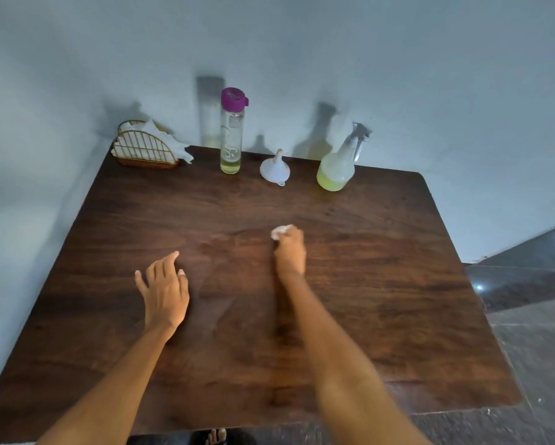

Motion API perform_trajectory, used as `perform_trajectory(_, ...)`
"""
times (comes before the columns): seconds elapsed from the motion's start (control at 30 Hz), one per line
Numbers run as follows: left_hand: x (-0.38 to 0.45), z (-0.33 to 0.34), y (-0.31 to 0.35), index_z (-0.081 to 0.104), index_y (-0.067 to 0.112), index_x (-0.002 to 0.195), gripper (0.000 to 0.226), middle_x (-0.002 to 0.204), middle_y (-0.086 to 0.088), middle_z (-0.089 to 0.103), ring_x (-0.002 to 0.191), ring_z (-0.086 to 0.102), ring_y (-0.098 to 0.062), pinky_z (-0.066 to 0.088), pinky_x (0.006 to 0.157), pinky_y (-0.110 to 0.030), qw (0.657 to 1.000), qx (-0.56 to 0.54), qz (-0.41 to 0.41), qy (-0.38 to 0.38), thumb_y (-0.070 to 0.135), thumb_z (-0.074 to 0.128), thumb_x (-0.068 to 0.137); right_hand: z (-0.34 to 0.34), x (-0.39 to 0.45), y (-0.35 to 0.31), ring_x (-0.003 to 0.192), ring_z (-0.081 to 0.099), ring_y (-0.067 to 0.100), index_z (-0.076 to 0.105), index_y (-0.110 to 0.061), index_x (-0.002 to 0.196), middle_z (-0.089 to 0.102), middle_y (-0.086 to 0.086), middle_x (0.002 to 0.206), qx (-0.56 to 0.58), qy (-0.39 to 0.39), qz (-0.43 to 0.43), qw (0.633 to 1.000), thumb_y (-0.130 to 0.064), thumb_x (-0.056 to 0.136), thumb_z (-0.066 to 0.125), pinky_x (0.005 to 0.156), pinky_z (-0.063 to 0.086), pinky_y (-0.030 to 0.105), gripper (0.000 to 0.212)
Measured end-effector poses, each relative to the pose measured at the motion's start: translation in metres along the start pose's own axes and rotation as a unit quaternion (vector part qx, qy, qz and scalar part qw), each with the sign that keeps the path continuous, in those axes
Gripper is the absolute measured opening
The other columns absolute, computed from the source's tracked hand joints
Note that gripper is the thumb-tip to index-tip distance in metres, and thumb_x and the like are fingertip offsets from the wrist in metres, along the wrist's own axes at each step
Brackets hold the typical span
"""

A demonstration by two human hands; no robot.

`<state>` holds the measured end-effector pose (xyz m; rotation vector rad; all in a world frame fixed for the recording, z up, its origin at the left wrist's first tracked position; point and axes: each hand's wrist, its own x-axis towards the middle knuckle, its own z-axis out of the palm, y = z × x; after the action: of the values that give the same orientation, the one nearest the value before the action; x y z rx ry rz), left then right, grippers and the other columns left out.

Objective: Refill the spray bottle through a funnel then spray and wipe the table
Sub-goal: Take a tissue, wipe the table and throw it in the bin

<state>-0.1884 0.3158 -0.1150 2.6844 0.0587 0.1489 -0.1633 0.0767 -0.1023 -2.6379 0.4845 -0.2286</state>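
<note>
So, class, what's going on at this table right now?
A person is wiping the wooden table. The right hand grips a small white wad of tissue and presses it on the tabletop near the middle. The left hand rests open on the wood. At the back stand a napkin holder, a tall bottle with a purple cap, a white funnel upside down, and the spray bottle, part-filled with yellow-green liquid.

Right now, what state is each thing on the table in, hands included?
Spray bottle: upright, nozzle on, part full of yellow-green liquid.
Tall bottle: upright, purple cap on, nearly empty.
Funnel: upturned, spout up.
Napkin holder: stocked.
Wad: crumpled, on the table.
Right hand: grip on wad.
Left hand: open, holding nothing.
</note>
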Motion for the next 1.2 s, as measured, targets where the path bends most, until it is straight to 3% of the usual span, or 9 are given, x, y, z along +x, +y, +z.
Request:
perform_trajectory(0.27,-0.011,0.010,0.009,0.050,0.005,0.128,0.036,0.123,-0.017,0.057,0.118,0.049,-0.037,0.017,0.111,-0.057,1.000,-0.015,0.003,-0.010,0.008,0.047,0.093,-0.076,0.002,0.136,0.101,0.056,0.040,0.069,0.000,0.091,0.056,0.024,0.109,0.041,0.134,0.290,0.947,0.011,0.078,0.040,0.083,0.046,0.038,0.034)
perform_trajectory(0.47,-0.033,0.000,0.010,0.050,0.006,0.129,0.035,0.123,-0.016,0.058,0.118,0.050,-0.037,0.019,0.110,-0.058,1.000,-0.028,0.003,0.001,0.009,0.044,0.095,0.012,-0.066,-0.016,0.101,0.057,0.034,0.067,0.000,0.094,0.061,0.021,0.102,0.082,0.009,0.064,0.994,0.009,0.077,0.046,0.084,0.039,0.030,0.028)
perform_trajectory(0.57,-0.054,-0.016,-0.001,0.049,0.004,0.130,0.035,0.126,-0.018,0.057,0.123,0.047,-0.037,0.017,0.112,-0.058,0.999,-0.027,-0.036,0.003,0.009,0.041,0.096,0.034,-0.146,-0.102,0.105,0.050,0.033,0.058,0.002,0.109,0.054,0.020,0.112,0.116,-0.178,-0.047,0.976,-0.004,0.091,0.040,0.083,0.041,0.031,0.026)
perform_trajectory(0.67,-0.075,-0.031,-0.013,0.049,0.003,0.129,0.035,0.127,-0.020,0.056,0.125,0.045,-0.038,0.016,0.112,-0.058,0.998,-0.012,-0.060,0.011,0.010,0.039,0.096,0.030,-0.187,-0.089,0.109,0.049,0.032,0.061,0.001,0.107,0.057,0.018,0.113,0.118,-0.200,-0.161,0.959,-0.002,0.084,0.045,0.090,0.044,0.038,0.028)
perform_trajectory(0.77,-0.098,-0.038,-0.016,0.050,0.002,0.128,0.034,0.124,-0.023,0.057,0.121,0.047,-0.041,0.019,0.109,-0.061,0.998,-0.003,-0.058,0.021,0.008,0.041,0.096,-0.003,-0.176,0.001,0.104,0.055,0.031,0.068,-0.005,0.098,0.063,0.013,0.107,0.102,-0.062,-0.075,0.990,0.004,0.063,0.044,0.094,0.037,0.023,0.044)
perform_trajectory(0.87,-0.126,-0.037,-0.010,0.049,0.004,0.129,0.034,0.124,-0.020,0.057,0.122,0.047,-0.039,0.019,0.110,-0.061,0.998,-0.008,-0.062,0.009,0.009,0.041,0.096,-0.043,-0.175,0.079,0.095,0.058,0.034,0.069,-0.004,0.089,0.065,0.012,0.099,0.075,0.055,0.047,0.995,0.014,0.062,0.047,0.085,0.049,0.035,0.040)
perform_trajectory(0.97,-0.155,-0.036,-0.005,0.048,0.006,0.131,0.035,0.128,-0.018,0.055,0.124,0.046,-0.036,0.018,0.111,-0.059,0.998,-0.012,-0.059,-0.008,0.011,0.039,0.097,-0.043,-0.201,0.054,0.103,0.054,0.030,0.068,-0.005,0.098,0.059,0.012,0.109,0.059,0.014,0.104,0.993,0.015,0.071,0.046,0.087,0.047,0.032,0.040)
perform_trajectory(1.13,-0.192,-0.043,-0.005,0.050,0.004,0.130,0.035,0.127,-0.019,0.056,0.122,0.048,-0.039,0.020,0.110,-0.060,0.999,0.002,-0.052,0.008,0.010,0.041,0.096,-0.013,-0.287,-0.054,0.113,0.045,0.032,0.057,0.003,0.116,0.050,0.019,0.119,0.093,-0.212,-0.120,0.965,0.008,0.089,0.039,0.095,0.038,0.035,0.033)
perform_trajectory(1.2,-0.202,-0.045,-0.004,0.051,0.002,0.128,0.033,0.124,-0.021,0.058,0.119,0.050,-0.041,0.022,0.108,-0.061,0.999,0.005,-0.045,0.020,0.008,0.042,0.096,-0.013,-0.299,-0.040,0.112,0.045,0.033,0.056,0.002,0.117,0.049,0.017,0.114,0.087,-0.198,-0.126,0.968,0.004,0.090,0.038,0.094,0.038,0.037,0.032)
